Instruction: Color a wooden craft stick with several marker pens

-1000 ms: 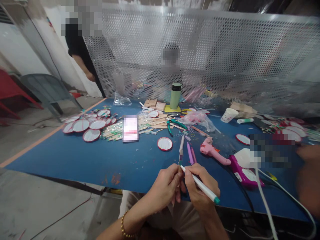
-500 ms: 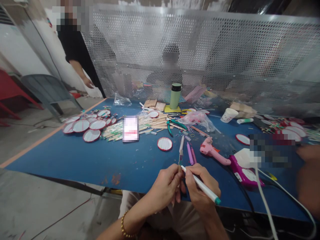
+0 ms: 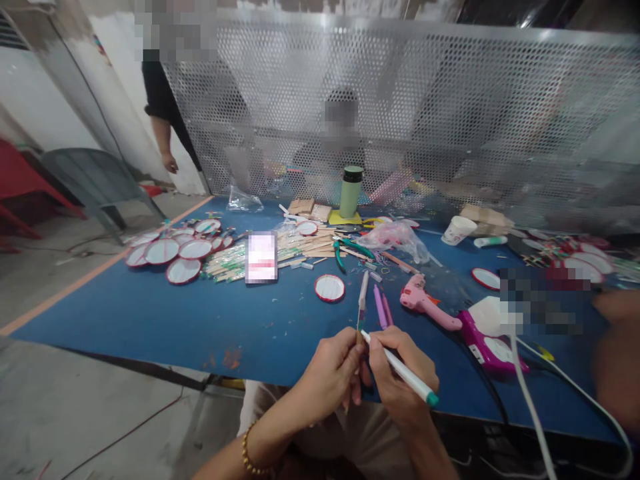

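My left hand point(image 3: 330, 367) is closed in a pinch around a thin wooden stick point(image 3: 359, 338), which points up and away from me near the table's front edge. My right hand point(image 3: 403, 380) grips a white marker pen point(image 3: 407, 375) with a green rear end. The marker's tip meets the stick's upper part, where some green shows. Just beyond my hands lie a capped pale marker point(image 3: 363, 290) and a purple marker point(image 3: 381, 307). A round white disc with a red rim point(image 3: 329, 288) rests to their left.
A pink glue gun point(image 3: 427, 303) and a magenta power strip point(image 3: 493, 343) with cables lie at right. Several red-rimmed discs point(image 3: 163, 251), a pile of sticks point(image 3: 310, 248), a phone point(image 3: 261, 258), green-handled pliers point(image 3: 340, 257), a green bottle point(image 3: 351, 193) and a paper cup point(image 3: 459, 230) are on the table.
The marker and my right hand have shifted very slightly to the left. A standing person behind the metal screen has moved right, and that person's arm now hangs straighter down.
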Demonstrator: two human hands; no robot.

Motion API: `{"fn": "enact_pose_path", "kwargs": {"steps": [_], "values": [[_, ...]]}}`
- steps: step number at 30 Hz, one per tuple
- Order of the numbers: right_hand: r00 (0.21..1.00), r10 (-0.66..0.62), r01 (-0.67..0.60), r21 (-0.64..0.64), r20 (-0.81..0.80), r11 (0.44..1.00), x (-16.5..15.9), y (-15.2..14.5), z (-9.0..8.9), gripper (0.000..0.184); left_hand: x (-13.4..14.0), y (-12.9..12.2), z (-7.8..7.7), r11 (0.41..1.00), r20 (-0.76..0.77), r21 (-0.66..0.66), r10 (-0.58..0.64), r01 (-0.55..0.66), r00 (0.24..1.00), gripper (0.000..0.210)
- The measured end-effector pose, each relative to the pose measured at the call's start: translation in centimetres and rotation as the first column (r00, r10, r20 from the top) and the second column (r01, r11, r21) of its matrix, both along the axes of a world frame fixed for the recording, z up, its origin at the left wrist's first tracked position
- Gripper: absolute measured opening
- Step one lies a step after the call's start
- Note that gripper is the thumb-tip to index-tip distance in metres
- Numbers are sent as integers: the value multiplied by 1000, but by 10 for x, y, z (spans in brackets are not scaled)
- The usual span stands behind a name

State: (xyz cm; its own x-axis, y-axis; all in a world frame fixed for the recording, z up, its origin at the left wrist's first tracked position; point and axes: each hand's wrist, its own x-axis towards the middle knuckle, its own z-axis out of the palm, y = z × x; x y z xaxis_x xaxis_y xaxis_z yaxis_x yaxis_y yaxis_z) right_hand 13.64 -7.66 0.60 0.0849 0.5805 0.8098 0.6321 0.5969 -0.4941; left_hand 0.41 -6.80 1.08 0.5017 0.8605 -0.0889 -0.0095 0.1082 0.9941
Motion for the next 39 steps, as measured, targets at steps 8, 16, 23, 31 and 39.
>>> {"fn": "enact_pose_path", "kwargs": {"steps": [8, 16, 23, 31, 39], "values": [[1000, -4, 4, -1, 1, 1000, -1, 0, 3, 15, 0, 0, 1, 1000, -5, -10, -1, 1, 1000, 38], [1000, -27, 28, 0, 14, 1000, -2, 0, 4, 16, 0, -1, 4, 1000, 1, -31, 4, -4, 1000, 35], [1000, -12, 12, 0, -9, 1000, -1, 0, 4, 16, 0, -1, 4, 999, 21, -39, 4, -3, 1000, 38], [1000, -15, 15, -8, -5, 1000, -2, 0, 4, 16, 0, -1, 3, 1000, 5, -21, 3, -3, 1000, 37], [1000, -22, 22, -4, -10, 1000, -1, -1, 4, 18, 0, 0, 0, 1000, 18, -16, 3, -3, 1000, 38]]}}
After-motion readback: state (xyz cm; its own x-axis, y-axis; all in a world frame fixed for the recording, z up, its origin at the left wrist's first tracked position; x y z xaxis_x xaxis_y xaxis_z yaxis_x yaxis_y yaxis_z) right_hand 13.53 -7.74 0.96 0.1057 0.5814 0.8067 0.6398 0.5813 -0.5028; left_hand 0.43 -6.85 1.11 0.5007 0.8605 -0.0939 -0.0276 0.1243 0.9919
